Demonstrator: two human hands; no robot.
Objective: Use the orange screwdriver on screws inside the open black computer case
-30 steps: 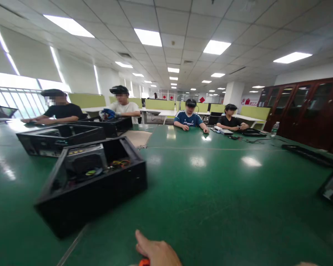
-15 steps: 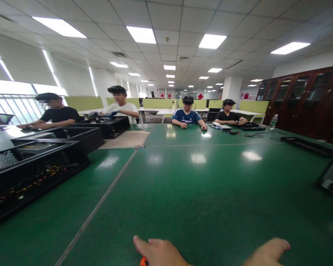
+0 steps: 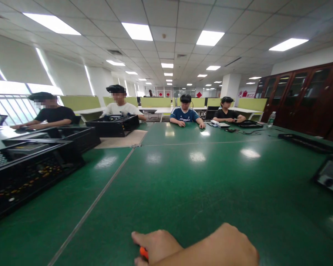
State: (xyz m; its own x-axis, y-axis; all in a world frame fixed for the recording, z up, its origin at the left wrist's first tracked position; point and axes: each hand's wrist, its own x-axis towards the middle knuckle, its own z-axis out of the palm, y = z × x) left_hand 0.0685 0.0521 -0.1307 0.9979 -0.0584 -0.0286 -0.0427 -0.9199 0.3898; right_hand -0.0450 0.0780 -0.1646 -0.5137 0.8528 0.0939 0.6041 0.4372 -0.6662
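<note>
My forearms cross at the bottom edge of the view. On the left side is my right hand (image 3: pixel 158 242), closed with its thumb out to the left. A small orange object (image 3: pixel 143 252) shows between its thumb and fingers; the rest of it is hidden, so its kind is unclear. My left arm passes in front of it and reaches to the right. At its end my left hand (image 3: pixel 235 240) is curled over, back and knuckles up. Its fingers are turned out of sight, and I cannot make out what they hold, if anything. Both hands are low over the green tabletop (image 3: pixel 183 192).
Open black computer cases (image 3: pixel 36 170) lie at the left. A black box-like unit (image 3: pixel 331 175) stands at the right edge, with a long black panel (image 3: pixel 308 143) behind it. Several people sit across the table; one in white (image 3: pixel 119 107) handles another case (image 3: pixel 113 126). A bottle (image 3: pixel 271 119) stands far right.
My left hand has swung left and rolled over, so its thumb no longer shows and its forearm now crosses my right hand's wrist. The person in white has shifted a case rightward.
</note>
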